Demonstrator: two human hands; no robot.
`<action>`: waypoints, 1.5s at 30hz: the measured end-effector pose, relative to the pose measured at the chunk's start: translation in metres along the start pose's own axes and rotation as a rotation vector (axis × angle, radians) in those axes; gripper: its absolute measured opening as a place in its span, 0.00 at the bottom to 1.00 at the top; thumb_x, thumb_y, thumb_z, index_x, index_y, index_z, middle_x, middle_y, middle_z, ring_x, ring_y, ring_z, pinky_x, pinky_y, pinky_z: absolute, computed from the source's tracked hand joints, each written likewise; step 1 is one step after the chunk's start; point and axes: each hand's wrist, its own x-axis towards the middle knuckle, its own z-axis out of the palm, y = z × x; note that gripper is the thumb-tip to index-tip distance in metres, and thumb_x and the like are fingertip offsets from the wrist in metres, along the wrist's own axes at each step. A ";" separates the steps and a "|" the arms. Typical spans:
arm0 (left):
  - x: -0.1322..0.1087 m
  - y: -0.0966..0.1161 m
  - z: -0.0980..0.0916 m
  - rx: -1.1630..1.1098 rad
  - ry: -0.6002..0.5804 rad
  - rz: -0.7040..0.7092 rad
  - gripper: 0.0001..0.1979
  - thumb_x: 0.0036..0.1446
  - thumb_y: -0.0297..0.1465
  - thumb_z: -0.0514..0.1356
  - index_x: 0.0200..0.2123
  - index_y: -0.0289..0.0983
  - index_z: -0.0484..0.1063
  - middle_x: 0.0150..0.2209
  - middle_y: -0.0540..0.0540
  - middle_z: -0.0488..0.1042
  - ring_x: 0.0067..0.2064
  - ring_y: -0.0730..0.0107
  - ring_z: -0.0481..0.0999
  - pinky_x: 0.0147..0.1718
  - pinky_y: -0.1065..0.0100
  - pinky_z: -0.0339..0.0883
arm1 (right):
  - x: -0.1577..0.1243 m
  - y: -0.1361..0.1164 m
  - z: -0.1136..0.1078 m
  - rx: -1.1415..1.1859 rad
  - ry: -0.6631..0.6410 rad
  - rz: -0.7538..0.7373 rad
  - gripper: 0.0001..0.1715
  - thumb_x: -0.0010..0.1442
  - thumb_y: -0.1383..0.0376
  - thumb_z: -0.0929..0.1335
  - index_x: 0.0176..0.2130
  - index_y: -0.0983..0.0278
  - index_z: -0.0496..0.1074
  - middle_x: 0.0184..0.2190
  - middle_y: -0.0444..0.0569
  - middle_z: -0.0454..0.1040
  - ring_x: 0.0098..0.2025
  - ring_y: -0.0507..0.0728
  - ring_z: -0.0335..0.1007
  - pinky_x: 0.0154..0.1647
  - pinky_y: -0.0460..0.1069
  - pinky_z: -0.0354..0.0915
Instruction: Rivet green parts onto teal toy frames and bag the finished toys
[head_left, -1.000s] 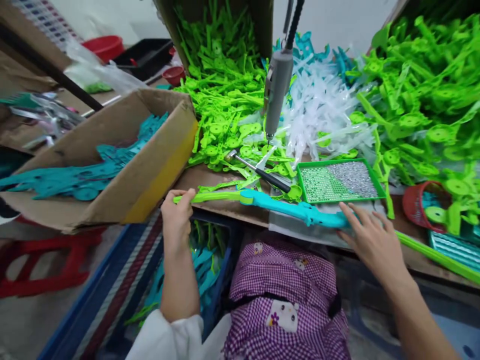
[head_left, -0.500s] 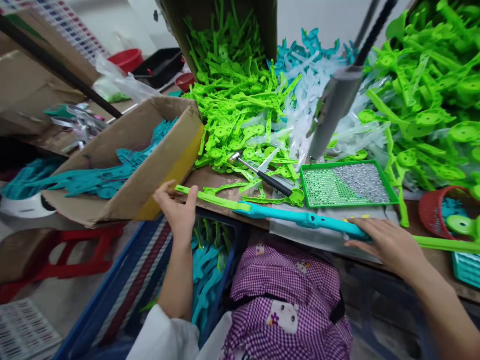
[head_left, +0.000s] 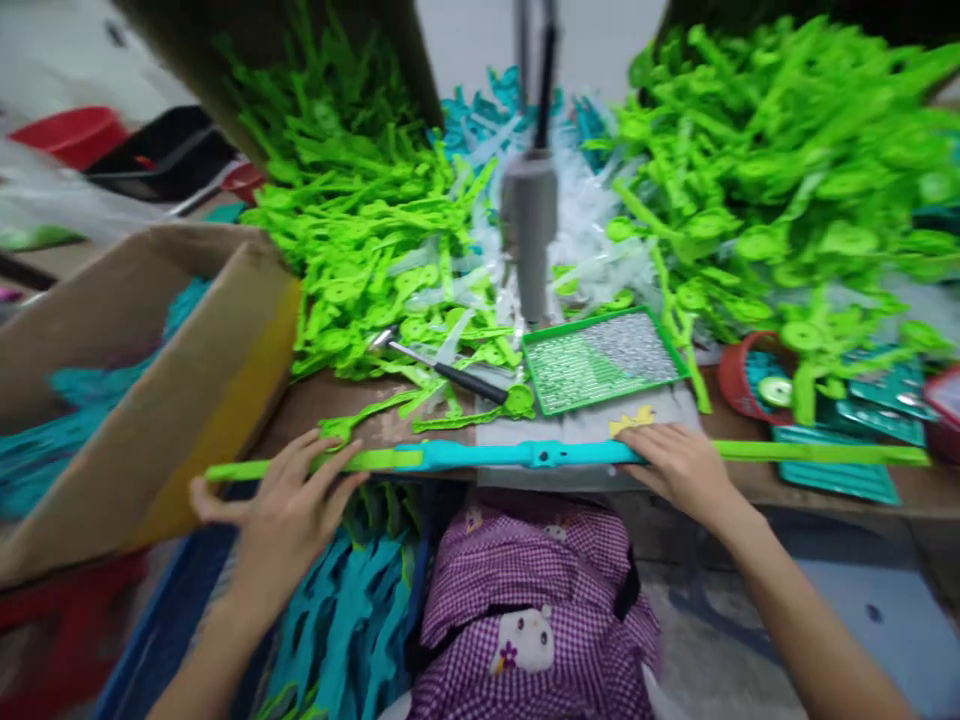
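A long plastic strip (head_left: 487,456), blue in the middle with a lime-green arm at each end, lies level along the front edge of the bench. My left hand (head_left: 289,505) has its fingers over the left green arm and its thumb near the tip. With fingers curled over the top, my right hand (head_left: 682,465) holds the right end of the blue part. Behind the strip lie a small hammer (head_left: 472,382) with a black handle and a green mesh tray (head_left: 570,365) holding small silvery pieces. A grey powered screwdriver (head_left: 531,230) hangs above the tray, blurred.
Heaps of lime-green parts (head_left: 375,220) stand at the back left and right. A cardboard box (head_left: 217,400) with blue parts sits at left. Right are a red basket (head_left: 731,375) and a teal tray (head_left: 832,470). Below the bench, blue-green pieces (head_left: 352,590) fill a crate.
The view has swung right. My left hand has gone from pinching near the green arm's tip to lying over the arm. The strip has turned from slanting to level; my right hand still holds it.
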 end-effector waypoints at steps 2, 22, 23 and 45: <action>0.004 0.037 0.011 0.028 0.045 0.123 0.34 0.53 0.40 0.66 0.63 0.51 0.60 0.58 0.44 0.69 0.63 0.43 0.62 0.61 0.39 0.54 | 0.004 -0.001 0.000 0.022 -0.022 0.034 0.15 0.61 0.60 0.68 0.46 0.65 0.73 0.40 0.52 0.80 0.42 0.58 0.76 0.40 0.52 0.65; 0.049 0.150 0.105 -0.333 -0.068 0.677 0.19 0.56 0.25 0.63 0.52 0.38 0.70 0.39 0.42 0.80 0.39 0.64 0.80 0.40 0.64 0.70 | -0.032 0.009 -0.020 1.040 1.423 0.924 0.08 0.55 0.65 0.61 0.26 0.59 0.55 0.16 0.35 0.55 0.17 0.50 0.55 0.28 0.50 0.62; 0.042 0.150 0.106 -0.312 -0.030 0.703 0.20 0.56 0.25 0.63 0.53 0.38 0.70 0.39 0.43 0.81 0.39 0.64 0.80 0.40 0.65 0.70 | -0.033 0.004 -0.023 1.032 1.484 0.877 0.09 0.55 0.65 0.59 0.25 0.59 0.53 0.15 0.35 0.53 0.16 0.50 0.51 0.25 0.49 0.60; 0.161 0.235 0.108 -1.136 -1.078 -0.018 0.16 0.59 0.44 0.56 0.38 0.39 0.77 0.39 0.44 0.80 0.38 0.66 0.78 0.33 0.67 0.72 | -0.008 -0.126 -0.050 0.175 1.462 0.845 0.26 0.62 0.59 0.46 0.45 0.48 0.64 0.16 0.44 0.52 0.18 0.61 0.54 0.27 0.62 0.59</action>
